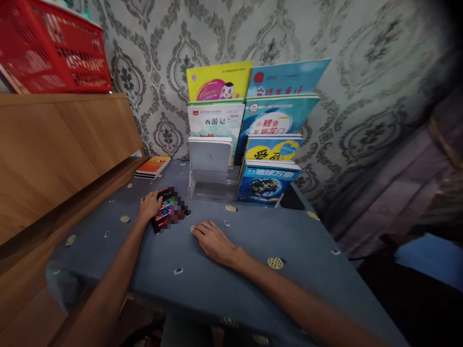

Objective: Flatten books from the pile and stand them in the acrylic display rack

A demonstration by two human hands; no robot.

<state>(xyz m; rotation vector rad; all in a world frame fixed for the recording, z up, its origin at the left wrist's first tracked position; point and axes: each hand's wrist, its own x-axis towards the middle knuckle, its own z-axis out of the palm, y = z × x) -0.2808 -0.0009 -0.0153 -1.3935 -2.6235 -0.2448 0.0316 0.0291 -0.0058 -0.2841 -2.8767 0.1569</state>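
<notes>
One dark book (171, 212) lies on the worktop (296, 236); the left hand (150, 206) touches its edge, grip unclear; the right hand (214, 242) rests palm-down nearby, grip loosely unclenched.

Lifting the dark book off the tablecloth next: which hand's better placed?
Left, most likely. The left hand is already at the near-left edge of the dark book; the right hand is apart from it, over the tablecloth.
</notes>
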